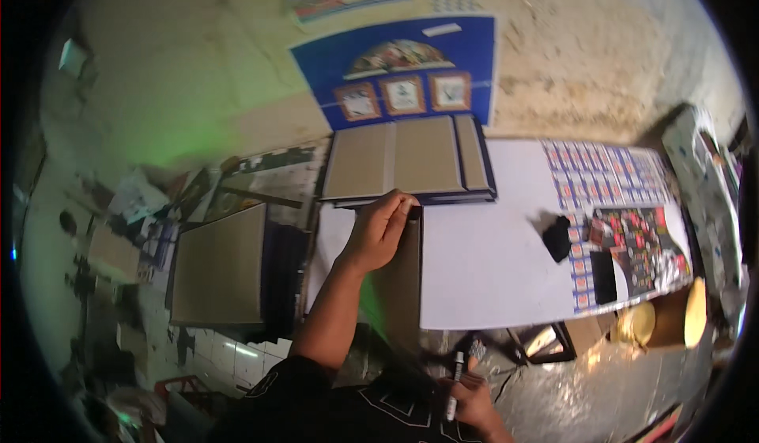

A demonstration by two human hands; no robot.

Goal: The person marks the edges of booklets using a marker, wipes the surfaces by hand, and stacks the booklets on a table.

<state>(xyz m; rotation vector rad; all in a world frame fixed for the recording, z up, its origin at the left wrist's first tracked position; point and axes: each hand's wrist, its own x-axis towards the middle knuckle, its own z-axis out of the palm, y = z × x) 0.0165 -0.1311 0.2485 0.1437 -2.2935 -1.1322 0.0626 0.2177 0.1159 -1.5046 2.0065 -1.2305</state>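
Note:
My left hand [381,233] is closed over the top far corner of a brown cardboard cover [405,285] with a dark edge. The cover stands tilted on edge at the front of the white tabletop [482,269], and its lower part runs down toward my body. My right hand [473,399] is low, near my shirt, closed around a white-and-black marker pen [455,388]. Just beyond my left hand lies a stack of opened brown boards with dark blue edging [427,154]. At the left sits another pile of brown covers with dark spines [217,273].
A crumpled black cloth [557,239] lies on the table's right side, beside printed sheets [632,245]. Below that edge are a cardboard box [672,316] and a yellow roll [636,324]. A blue poster [403,67] hangs on the wall behind. Clutter covers the left side.

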